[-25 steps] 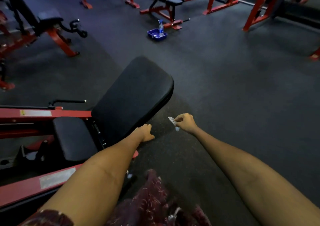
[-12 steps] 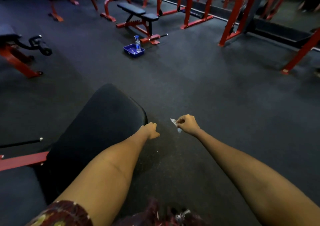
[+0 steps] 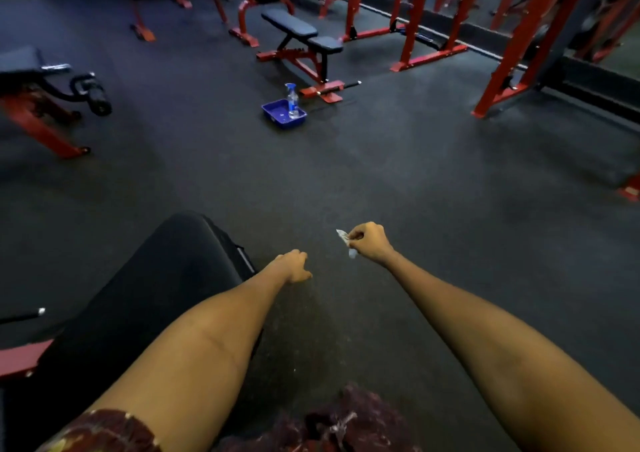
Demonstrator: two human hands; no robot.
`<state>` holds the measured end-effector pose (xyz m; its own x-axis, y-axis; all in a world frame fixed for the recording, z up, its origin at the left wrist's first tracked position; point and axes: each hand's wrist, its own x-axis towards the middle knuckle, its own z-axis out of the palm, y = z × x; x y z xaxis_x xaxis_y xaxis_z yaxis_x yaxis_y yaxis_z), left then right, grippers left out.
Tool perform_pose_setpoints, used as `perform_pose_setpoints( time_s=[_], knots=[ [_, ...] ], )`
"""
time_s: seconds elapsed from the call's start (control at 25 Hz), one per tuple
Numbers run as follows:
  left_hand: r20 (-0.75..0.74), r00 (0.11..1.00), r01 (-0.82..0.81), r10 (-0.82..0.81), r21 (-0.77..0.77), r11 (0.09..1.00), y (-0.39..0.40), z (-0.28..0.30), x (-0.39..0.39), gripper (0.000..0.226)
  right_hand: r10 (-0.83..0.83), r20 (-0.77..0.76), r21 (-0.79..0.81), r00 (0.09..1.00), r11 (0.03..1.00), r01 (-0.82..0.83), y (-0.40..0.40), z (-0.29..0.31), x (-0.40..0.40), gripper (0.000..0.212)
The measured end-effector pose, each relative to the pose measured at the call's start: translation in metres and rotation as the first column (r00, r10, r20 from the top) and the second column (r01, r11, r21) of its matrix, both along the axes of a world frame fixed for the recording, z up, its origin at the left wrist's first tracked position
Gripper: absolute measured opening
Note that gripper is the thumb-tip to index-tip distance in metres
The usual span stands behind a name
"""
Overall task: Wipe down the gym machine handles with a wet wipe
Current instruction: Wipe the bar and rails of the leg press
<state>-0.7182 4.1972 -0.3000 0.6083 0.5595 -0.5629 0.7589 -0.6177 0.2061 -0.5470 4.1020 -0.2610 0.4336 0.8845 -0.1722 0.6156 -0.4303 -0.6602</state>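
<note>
**Operator:** Wipe [image 3: 344, 240] status: it is bunched small and pinched in the right hand [image 3: 369, 244], with only its pale ends showing on the inner side of the fist. The left hand [image 3: 292, 266] hangs loosely curled, holding nothing, just past the edge of the black seat pad [image 3: 156, 296].

**Supervisor:** Risks from this position?

**Operator:** Three, as a judgement. First, the wipe is crumpled, so little of its surface would meet a handle unless it is spread out. Second, a pinch this light may let it slip to the floor [image 3: 433, 192] and pick up grit. Third, neither hand touches a handle; the only bar close by is the thin black rod [image 3: 20, 316] at the left edge, partly cut off by the frame.

**Supervisor:** Surroundings and obstructions?

**Operator:** A spray bottle [image 3: 292, 100] stands upright in a blue tray [image 3: 277, 114] on the floor, well apart from both hands. Behind it is a red-framed bench [image 3: 301, 32]; red rack uprights [image 3: 519, 36] stand to the right. The seat pad lies between the person and the rod. The route to the tray shows only bare floor.
</note>
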Motion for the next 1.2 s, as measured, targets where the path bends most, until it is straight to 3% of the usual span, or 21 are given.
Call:
perform_pose_setpoints(
  time_s=[0.16, 0.44, 0.64, 0.88, 1.08, 1.2],
  knots=[
    [0.056, 0.989, -0.139, 0.138, 0.023, 0.990, 0.070, 0.016, 0.036, 0.055, 0.126, -0.023, -0.007, 0.992, 0.992, -0.126, 0.103, 0.004, 0.047, 0.017],
    [-0.048, 0.956, -0.288, 0.289, 0.023, 0.957, 0.221, -0.015, 0.056, 0.053, 0.337, -0.102, -0.032, 0.936, 0.939, -0.342, 0.285, -0.027, 0.081, 0.022],
    [-0.043, 0.905, -0.423, 0.423, 0.006, 0.906, 0.348, -0.012, 0.069, 0.052, 0.495, -0.055, -0.120, 0.867, 0.859, -0.498, 0.428, -0.026, 0.100, 0.024],
    [-0.028, 0.851, -0.525, 0.525, 0.021, 0.851, 0.489, -0.007, 0.078, 0.053, 0.609, -0.029, -0.090, 0.793, 0.788, -0.608, 0.602, -0.017, 0.103, 0.023],
    [-0.001, 0.750, -0.661, 0.662, 0.049, 0.749, 0.597, -0.013, 0.067, 0.056, 0.749, 0.038, -0.055, 0.661, 0.662, -0.747, 0.749, -0.018, 0.088, 0.017],
    [0.012, 0.614, -0.789, 0.789, 0.054, 0.613, 0.645, -0.005, 0.045, 0.056, 0.852, 0.021, -0.077, 0.523, 0.523, -0.849, 0.829, -0.015, 0.057, 0.021]
  ],
)
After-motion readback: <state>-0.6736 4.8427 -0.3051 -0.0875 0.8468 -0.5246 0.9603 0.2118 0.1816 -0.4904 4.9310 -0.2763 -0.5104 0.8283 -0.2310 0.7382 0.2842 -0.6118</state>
